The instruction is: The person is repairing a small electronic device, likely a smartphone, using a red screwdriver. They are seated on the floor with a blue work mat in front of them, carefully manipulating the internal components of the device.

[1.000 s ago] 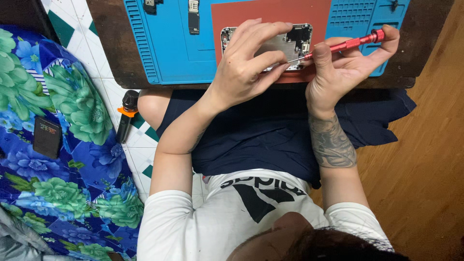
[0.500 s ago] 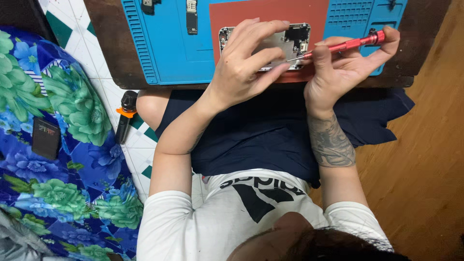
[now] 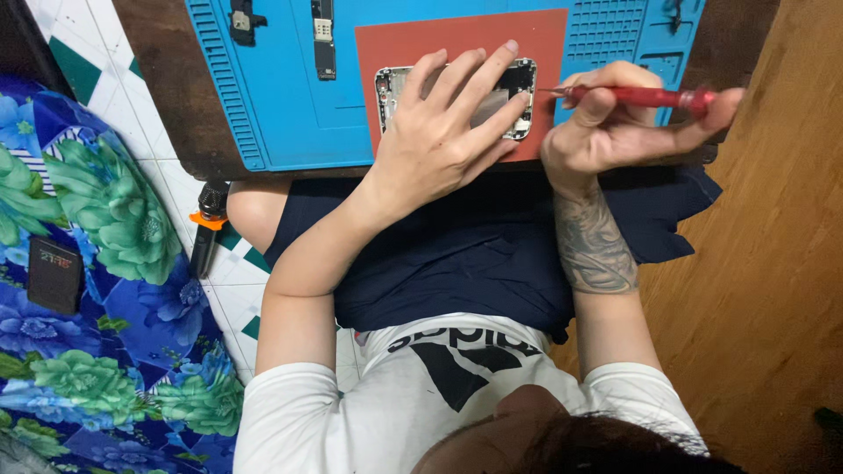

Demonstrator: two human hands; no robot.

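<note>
An opened phone (image 3: pixel 524 77) with its insides showing lies on a red pad (image 3: pixel 413 44) set on a blue work mat (image 3: pixel 281 114). My left hand (image 3: pixel 439 132) rests flat over the phone, fingers spread, and covers most of it. My right hand (image 3: pixel 606 132) holds a red screwdriver (image 3: pixel 650 95) level. Its thin tip points left and sits at the phone's right edge.
The mat lies on a dark wooden table (image 3: pixel 167 79). Two loose phone parts (image 3: pixel 323 35) lie on the mat's far side. A black tool with an orange collar (image 3: pixel 206 228) lies on the tiled floor at left. A small dark box (image 3: pixel 54 274) sits on floral fabric.
My left fingers have flattened out over the phone. The screwdriver stays at the phone's right edge. The view has shifted slightly.
</note>
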